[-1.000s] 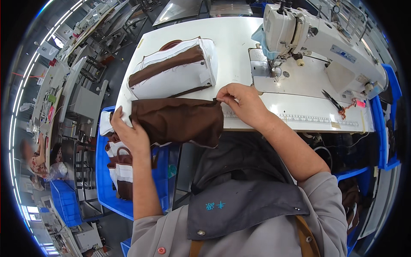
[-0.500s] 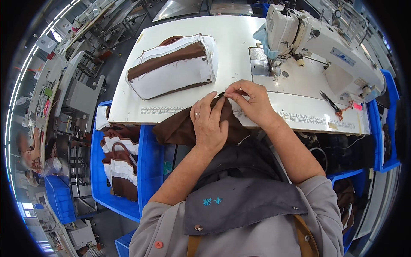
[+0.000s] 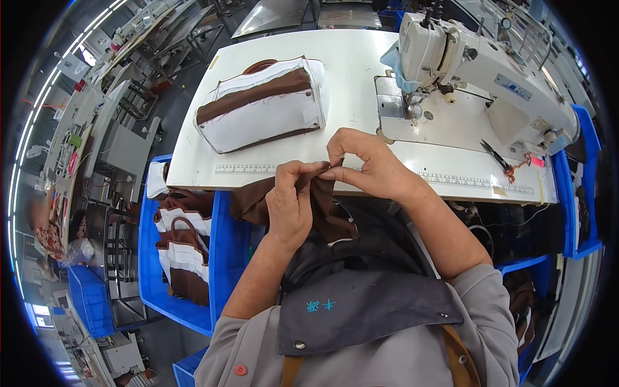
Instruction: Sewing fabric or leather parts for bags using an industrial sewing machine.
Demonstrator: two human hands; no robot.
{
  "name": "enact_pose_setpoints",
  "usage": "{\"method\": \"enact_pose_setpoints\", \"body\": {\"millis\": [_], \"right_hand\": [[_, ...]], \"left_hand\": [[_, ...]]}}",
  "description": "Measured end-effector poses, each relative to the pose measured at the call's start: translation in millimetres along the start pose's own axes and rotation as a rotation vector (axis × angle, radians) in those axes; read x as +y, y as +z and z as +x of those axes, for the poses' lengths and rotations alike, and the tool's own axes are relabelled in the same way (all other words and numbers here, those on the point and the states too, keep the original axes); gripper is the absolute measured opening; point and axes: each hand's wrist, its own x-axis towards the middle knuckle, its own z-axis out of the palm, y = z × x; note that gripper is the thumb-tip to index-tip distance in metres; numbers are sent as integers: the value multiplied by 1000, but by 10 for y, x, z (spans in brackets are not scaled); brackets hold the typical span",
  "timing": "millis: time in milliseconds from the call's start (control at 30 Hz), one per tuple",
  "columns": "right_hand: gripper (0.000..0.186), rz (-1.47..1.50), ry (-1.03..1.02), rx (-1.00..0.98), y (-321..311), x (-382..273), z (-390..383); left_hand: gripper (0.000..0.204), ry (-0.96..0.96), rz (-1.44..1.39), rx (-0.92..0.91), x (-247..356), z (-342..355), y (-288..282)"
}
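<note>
A piece of dark brown fabric (image 3: pixel 324 209) hangs over the front edge of the white table and down toward my lap. My left hand (image 3: pixel 289 200) pinches its upper edge between thumb and fingers. Close beside it, my right hand (image 3: pixel 362 162) grips the same edge, its thumb and fingertips pressed together. What lies between the fingertips is too small to make out. Behind my hands, a white and brown bag piece (image 3: pixel 261 113) with a brown handle lies flat on the table.
A white sewing machine (image 3: pixel 471 77) stands at the right of the table (image 3: pixel 354 58). Thread snips (image 3: pixel 494 153) lie in front of it, near orange thread. At the left, a blue bin (image 3: pixel 143 258) holds several brown and white bags. Another blue bin (image 3: pixel 590 187) stands at the right.
My left hand has gone from lying spread on the fabric to pinching its edge. Both hands have come slightly nearer to me, and the fabric is now lifted and bunched.
</note>
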Motion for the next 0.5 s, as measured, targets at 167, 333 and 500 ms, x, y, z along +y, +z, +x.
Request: {"method": "enact_pose_setpoints", "body": {"millis": [167,333,500], "right_hand": [[23,-269,-178,63,130,-274,126],[23,-412,-379,144,491,-556,357],[19,-103,-330,214,625,-591,446]], "left_hand": [[13,173,417,113,153,116,-220],[15,-154,-322,398,310,30,-305],[13,606,612,386,361,267,-704]]}}
